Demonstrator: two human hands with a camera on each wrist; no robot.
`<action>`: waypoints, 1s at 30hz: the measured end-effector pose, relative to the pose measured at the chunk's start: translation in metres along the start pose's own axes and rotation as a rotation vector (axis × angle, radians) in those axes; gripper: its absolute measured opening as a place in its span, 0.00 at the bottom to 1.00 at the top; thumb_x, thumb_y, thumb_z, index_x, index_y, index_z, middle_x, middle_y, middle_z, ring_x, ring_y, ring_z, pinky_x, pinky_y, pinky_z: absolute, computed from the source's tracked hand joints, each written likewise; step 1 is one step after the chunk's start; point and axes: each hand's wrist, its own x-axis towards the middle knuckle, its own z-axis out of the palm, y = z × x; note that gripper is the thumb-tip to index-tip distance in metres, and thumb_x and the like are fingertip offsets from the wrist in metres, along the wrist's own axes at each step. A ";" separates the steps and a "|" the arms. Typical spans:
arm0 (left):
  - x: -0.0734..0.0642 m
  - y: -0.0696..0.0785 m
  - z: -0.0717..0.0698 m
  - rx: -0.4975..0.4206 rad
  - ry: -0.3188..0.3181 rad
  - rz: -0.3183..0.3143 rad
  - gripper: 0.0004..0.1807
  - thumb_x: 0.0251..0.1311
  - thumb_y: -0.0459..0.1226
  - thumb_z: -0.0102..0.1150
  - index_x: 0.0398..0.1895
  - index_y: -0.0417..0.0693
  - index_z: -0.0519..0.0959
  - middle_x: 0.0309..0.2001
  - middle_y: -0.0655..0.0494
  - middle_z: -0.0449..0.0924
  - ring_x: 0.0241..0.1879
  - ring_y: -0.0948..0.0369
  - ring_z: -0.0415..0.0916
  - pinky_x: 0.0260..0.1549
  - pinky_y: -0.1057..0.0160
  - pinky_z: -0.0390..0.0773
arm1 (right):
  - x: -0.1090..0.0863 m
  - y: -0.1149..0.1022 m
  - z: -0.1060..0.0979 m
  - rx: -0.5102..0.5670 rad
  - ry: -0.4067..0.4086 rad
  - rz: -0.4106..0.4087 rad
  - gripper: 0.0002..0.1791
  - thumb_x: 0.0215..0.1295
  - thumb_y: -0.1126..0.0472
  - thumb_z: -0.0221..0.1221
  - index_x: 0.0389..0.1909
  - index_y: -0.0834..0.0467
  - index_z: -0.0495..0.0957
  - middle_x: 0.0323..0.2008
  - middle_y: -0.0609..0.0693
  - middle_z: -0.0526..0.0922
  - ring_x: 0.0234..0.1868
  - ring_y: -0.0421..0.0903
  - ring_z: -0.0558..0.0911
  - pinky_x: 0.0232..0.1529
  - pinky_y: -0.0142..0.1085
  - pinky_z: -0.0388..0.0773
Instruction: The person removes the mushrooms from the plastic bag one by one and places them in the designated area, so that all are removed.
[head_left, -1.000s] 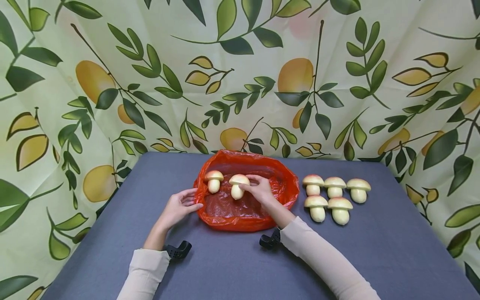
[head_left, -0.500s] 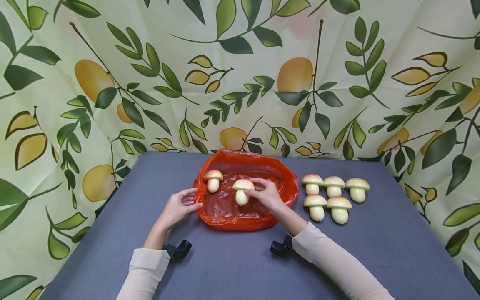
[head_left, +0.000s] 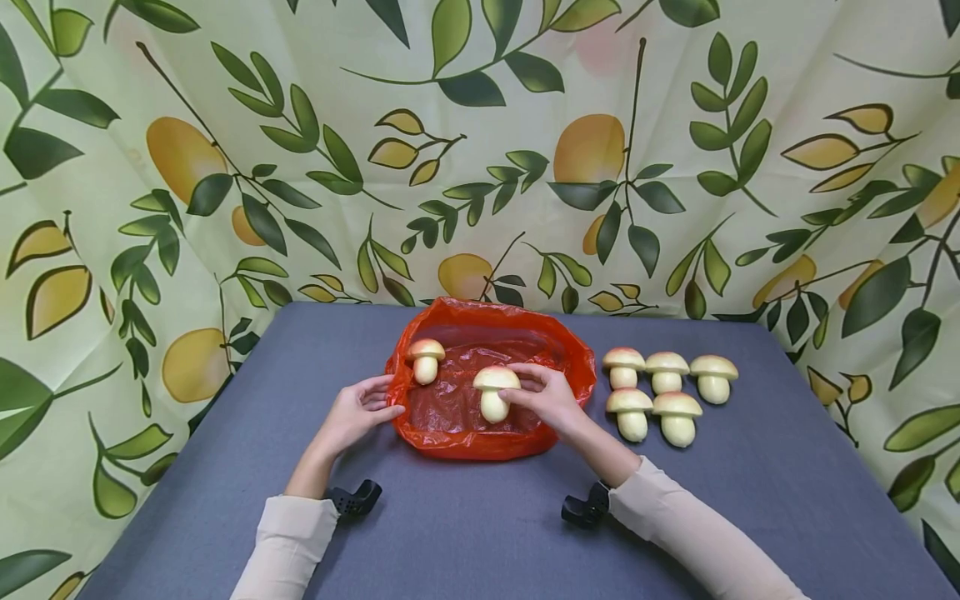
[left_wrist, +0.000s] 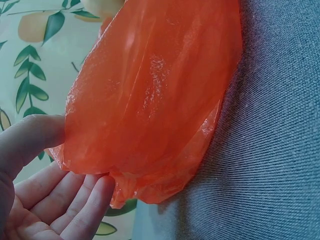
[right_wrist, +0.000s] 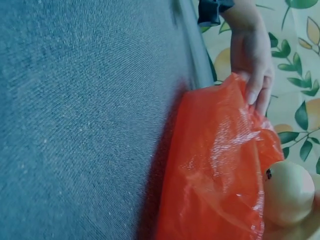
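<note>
An open red plastic bag (head_left: 472, 446) stands on the table, its mouth spread upward. My left hand (head_left: 362, 415) holds the bag's left rim between thumb and fingers; in the left wrist view the thumb (left_wrist: 35, 135) lies against the plastic. With thumb and fingertips my right hand (head_left: 551, 398) pinches a toy mushroom (head_left: 495, 393), cap up, over the bag's mouth. Its pale round stem (right_wrist: 287, 192) shows beside the rim in the right wrist view, where the right fingers are mostly cut off. Another toy mushroom (head_left: 425, 360) is inside the bag at the left.
To the right of the bag several more toy mushrooms (head_left: 677, 417) sit in two rows, caps up. The table has a grey-blue cloth (head_left: 465, 533). A leaf-and-fruit patterned curtain (head_left: 480, 125) hangs along the table's back and sides.
My right hand has drawn the pinched mushroom to the right and nearer to me, over the bag. The left hand and the mushroom at the bag's left have stayed in place.
</note>
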 end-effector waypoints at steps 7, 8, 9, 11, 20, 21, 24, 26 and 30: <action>0.000 0.000 0.000 -0.009 0.006 0.005 0.30 0.56 0.31 0.66 0.62 0.27 0.69 0.52 0.29 0.77 0.51 0.43 0.80 0.49 0.66 0.83 | -0.010 -0.003 -0.015 0.001 -0.070 -0.059 0.27 0.58 0.64 0.66 0.59 0.66 0.74 0.55 0.65 0.79 0.48 0.43 0.84 0.42 0.25 0.82; 0.000 -0.001 0.000 -0.008 0.006 0.006 0.30 0.56 0.31 0.66 0.62 0.27 0.69 0.52 0.29 0.77 0.51 0.43 0.80 0.49 0.66 0.82 | -0.011 -0.003 -0.017 0.004 -0.082 -0.067 0.27 0.58 0.64 0.65 0.59 0.67 0.74 0.55 0.66 0.79 0.48 0.41 0.84 0.42 0.25 0.82; 0.000 -0.001 0.000 -0.009 0.007 0.006 0.30 0.56 0.31 0.66 0.62 0.27 0.69 0.52 0.29 0.77 0.51 0.44 0.80 0.49 0.66 0.82 | -0.013 -0.004 -0.019 0.001 -0.088 -0.075 0.27 0.58 0.64 0.65 0.59 0.67 0.74 0.55 0.66 0.79 0.47 0.39 0.83 0.42 0.24 0.81; 0.000 -0.001 0.000 -0.012 0.007 0.006 0.30 0.56 0.31 0.66 0.62 0.27 0.69 0.52 0.29 0.77 0.51 0.44 0.80 0.49 0.67 0.82 | -0.016 -0.006 -0.023 0.000 -0.097 -0.086 0.27 0.57 0.65 0.65 0.59 0.67 0.74 0.55 0.66 0.79 0.46 0.36 0.83 0.42 0.23 0.81; 0.000 -0.001 -0.001 -0.012 0.006 0.008 0.31 0.56 0.31 0.66 0.62 0.27 0.69 0.52 0.29 0.77 0.51 0.43 0.80 0.49 0.68 0.82 | -0.029 -0.006 -0.043 0.028 -0.136 -0.158 0.28 0.57 0.67 0.65 0.59 0.71 0.72 0.53 0.58 0.82 0.43 0.28 0.82 0.45 0.22 0.81; 0.000 -0.001 -0.002 -0.011 0.007 0.009 0.31 0.56 0.31 0.66 0.62 0.27 0.69 0.52 0.29 0.77 0.51 0.43 0.80 0.49 0.67 0.82 | -0.030 -0.005 -0.045 0.034 -0.138 -0.153 0.28 0.57 0.67 0.65 0.59 0.71 0.71 0.52 0.54 0.82 0.43 0.28 0.82 0.44 0.23 0.81; 0.000 0.000 -0.002 -0.008 0.007 0.009 0.31 0.56 0.31 0.65 0.62 0.27 0.69 0.52 0.29 0.77 0.51 0.43 0.80 0.51 0.62 0.83 | -0.034 -0.004 -0.052 0.026 -0.147 -0.143 0.29 0.57 0.66 0.65 0.60 0.70 0.71 0.51 0.48 0.82 0.43 0.29 0.82 0.44 0.24 0.81; -0.001 0.001 -0.002 -0.010 0.008 0.006 0.31 0.56 0.31 0.65 0.62 0.27 0.69 0.53 0.29 0.77 0.52 0.43 0.80 0.51 0.59 0.83 | -0.036 -0.003 -0.056 0.003 -0.147 -0.147 0.29 0.57 0.65 0.65 0.60 0.70 0.71 0.52 0.49 0.82 0.44 0.28 0.82 0.45 0.23 0.81; -0.001 0.001 -0.002 -0.012 0.005 0.004 0.31 0.56 0.31 0.65 0.62 0.28 0.68 0.53 0.29 0.77 0.52 0.43 0.79 0.53 0.56 0.82 | -0.041 -0.001 -0.067 -0.035 -0.149 -0.146 0.30 0.58 0.63 0.66 0.60 0.68 0.71 0.51 0.43 0.82 0.45 0.28 0.82 0.46 0.23 0.80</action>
